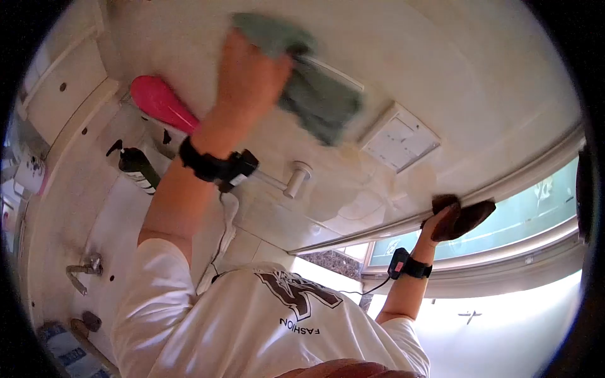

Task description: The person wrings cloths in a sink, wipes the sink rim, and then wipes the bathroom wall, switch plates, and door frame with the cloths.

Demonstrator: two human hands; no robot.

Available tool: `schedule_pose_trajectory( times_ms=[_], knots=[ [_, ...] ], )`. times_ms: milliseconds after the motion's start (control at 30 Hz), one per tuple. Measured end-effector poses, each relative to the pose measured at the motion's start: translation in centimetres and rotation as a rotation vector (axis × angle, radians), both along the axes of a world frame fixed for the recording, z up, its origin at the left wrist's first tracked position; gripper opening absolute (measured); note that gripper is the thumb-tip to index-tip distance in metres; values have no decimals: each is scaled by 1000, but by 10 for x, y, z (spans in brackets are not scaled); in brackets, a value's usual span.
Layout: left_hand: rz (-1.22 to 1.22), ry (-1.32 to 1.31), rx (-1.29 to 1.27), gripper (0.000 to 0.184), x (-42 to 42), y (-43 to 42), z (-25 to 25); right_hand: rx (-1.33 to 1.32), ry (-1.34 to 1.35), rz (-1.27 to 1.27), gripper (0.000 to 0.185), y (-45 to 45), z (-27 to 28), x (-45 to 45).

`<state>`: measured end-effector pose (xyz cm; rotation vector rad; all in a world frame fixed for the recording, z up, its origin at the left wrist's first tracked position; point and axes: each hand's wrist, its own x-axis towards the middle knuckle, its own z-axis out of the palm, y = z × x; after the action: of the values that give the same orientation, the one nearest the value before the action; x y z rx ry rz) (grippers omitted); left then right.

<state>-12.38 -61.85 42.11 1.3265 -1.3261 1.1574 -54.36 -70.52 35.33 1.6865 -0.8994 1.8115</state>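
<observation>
My left hand [252, 75] is closed on a grey-green cloth [321, 104], held against the pale wall; both are slightly blurred. The cloth hangs over part of a rectangular wall fitting, beside a white switch plate [400, 137]. A pink object [161, 102] lies near my left forearm. At the edge of the door frame [510, 179], my right hand [444, 220] looks dark brown beyond the wrist. Whether that is shadow or a dark covering cannot be made out, and its fingers are unclear.
A round metal wall fitting [299, 179] projects below the cloth. At the left are a dark pump bottle [138, 167], a metal faucet [85, 271] and a shelf edge [69, 135]. Right of the door frame is a blue-green glass panel [529, 208]. Cables run from both wristbands.
</observation>
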Motion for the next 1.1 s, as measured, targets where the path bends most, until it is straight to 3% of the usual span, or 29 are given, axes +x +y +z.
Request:
schedule_pose_trajectory(
  times_ms=[133,167,233,300,367,433,500,600,667,733,833,867,933,1000,1067,1100],
  knots=[
    [49,76,29,37,-8,-4,4,25,-121,266,66,5,5,16],
    [-30,-86,-34,44,-24,-8,3,-45,-74,165,66,1,1,12],
    [-369,-105,-22,51,-82,-14,-1,-32,-64,169,66,2,3,7],
    [-460,-23,125,51,-116,-4,-15,-31,-97,256,63,4,4,14],
    [-516,261,779,53,-138,18,-29,-5,-136,270,63,4,2,15],
    [-482,146,410,58,-149,14,-65,-13,-135,213,61,2,3,11],
    [-433,94,413,59,-152,23,-87,-44,-60,168,61,5,8,9],
    [-421,15,451,64,-142,24,-82,122,-134,221,63,9,4,7],
    [-377,68,490,64,-144,9,-83,-7,-28,219,65,6,5,7],
    [-383,70,413,61,-143,0,-58,-14,-5,51,65,-2,-12,-9],
    [-365,75,326,54,-151,0,-50,130,-245,222,60,-24,-50,-35],
    [-330,78,321,49,-152,1,-53,246,-365,290,50,-25,-56,-38],
    [-344,112,449,52,-153,6,-85,270,-530,415,43,-18,-42,-31],
    [-355,110,562,56,-155,20,-110,481,-550,523,40,-6,-39,-40],
    [-214,42,385,45,-163,25,-128,628,-645,892,39,-21,-59,-70],
    [-219,47,394,45,-177,22,-138,642,-558,956,40,-26,-64,-83]
  ],
)
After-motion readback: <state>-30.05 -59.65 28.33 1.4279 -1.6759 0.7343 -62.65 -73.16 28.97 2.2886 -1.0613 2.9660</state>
